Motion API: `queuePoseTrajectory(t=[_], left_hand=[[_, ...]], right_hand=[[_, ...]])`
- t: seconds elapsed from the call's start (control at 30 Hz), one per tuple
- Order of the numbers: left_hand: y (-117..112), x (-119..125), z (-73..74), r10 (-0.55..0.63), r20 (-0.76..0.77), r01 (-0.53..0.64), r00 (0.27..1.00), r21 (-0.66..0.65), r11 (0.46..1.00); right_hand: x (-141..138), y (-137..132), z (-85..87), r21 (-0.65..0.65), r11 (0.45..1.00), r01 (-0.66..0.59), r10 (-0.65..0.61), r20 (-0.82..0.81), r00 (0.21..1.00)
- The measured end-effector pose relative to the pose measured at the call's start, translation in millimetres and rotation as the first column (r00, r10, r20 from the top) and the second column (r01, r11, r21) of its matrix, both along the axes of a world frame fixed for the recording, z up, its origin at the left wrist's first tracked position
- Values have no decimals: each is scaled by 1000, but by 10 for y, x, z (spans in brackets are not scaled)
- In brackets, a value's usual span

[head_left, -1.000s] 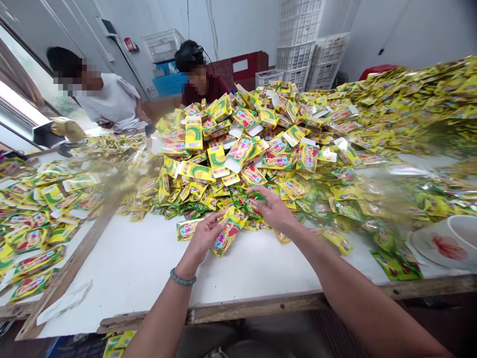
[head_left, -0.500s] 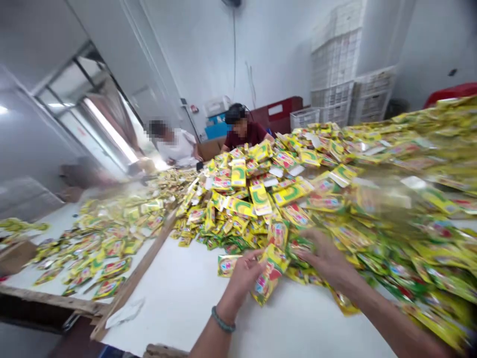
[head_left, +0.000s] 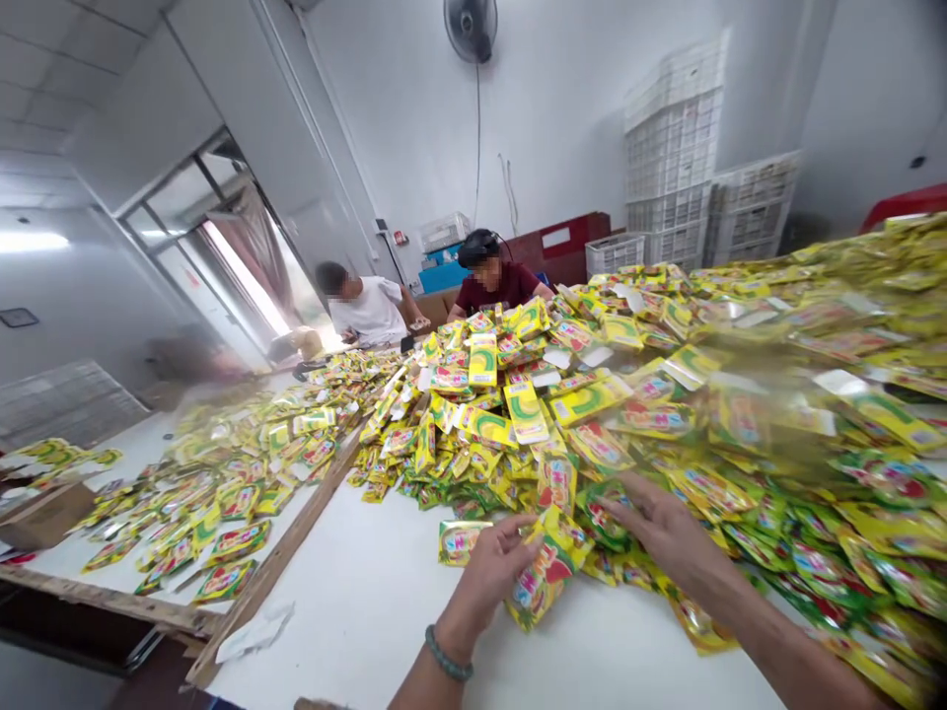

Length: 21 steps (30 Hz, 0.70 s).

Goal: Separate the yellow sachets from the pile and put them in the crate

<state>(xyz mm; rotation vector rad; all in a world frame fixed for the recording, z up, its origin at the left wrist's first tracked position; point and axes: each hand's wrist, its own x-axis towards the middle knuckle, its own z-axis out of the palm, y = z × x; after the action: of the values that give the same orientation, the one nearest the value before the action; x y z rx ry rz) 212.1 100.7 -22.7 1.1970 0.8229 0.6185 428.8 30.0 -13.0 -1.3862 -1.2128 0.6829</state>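
My left hand [head_left: 489, 573], with a green bead bracelet at the wrist, is curled around a small stack of yellow-green sachets [head_left: 546, 567] held just above the white table [head_left: 370, 621]. My right hand [head_left: 664, 528] reaches with fingers spread onto the near edge of a huge heap of yellow and green sachets [head_left: 666, 414], touching a green one. One sachet [head_left: 459, 540] lies flat just left of my left hand.
Two other people [head_left: 494, 278] sit at the far end of the table. A second table [head_left: 110, 552] at left carries scattered sachets. White crates [head_left: 670, 168] are stacked against the back wall, under a wall fan [head_left: 471, 24]. A wooden strip [head_left: 281, 562] divides the tables.
The camera has tilted up and to the left, so the hands now sit lower in view. My left hand keeps its sachets; my right hand stays at the heap's edge.
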Motion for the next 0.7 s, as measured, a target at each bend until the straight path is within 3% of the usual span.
queuePoseTrajectory(t=[0.2, 0.33, 0.53, 0.7], left_hand=[[3, -28, 71, -5, -79, 5, 997, 1, 1000], [13, -36, 105, -43, -64, 41, 997, -29, 999], [-11, -36, 124, -125, -56, 124, 991, -16, 992], [-60, -30, 83, -208, -47, 208, 977, 3, 978]], right_hand=[[-62, -47, 95, -36, 999, 19, -19, 1, 1000], [-90, -43, 106, -96, 988, 119, -128, -91, 988], [-99, -47, 85, -69, 997, -43, 39, -67, 997], [-143, -44, 37, -89, 990, -107, 122, 189, 974]])
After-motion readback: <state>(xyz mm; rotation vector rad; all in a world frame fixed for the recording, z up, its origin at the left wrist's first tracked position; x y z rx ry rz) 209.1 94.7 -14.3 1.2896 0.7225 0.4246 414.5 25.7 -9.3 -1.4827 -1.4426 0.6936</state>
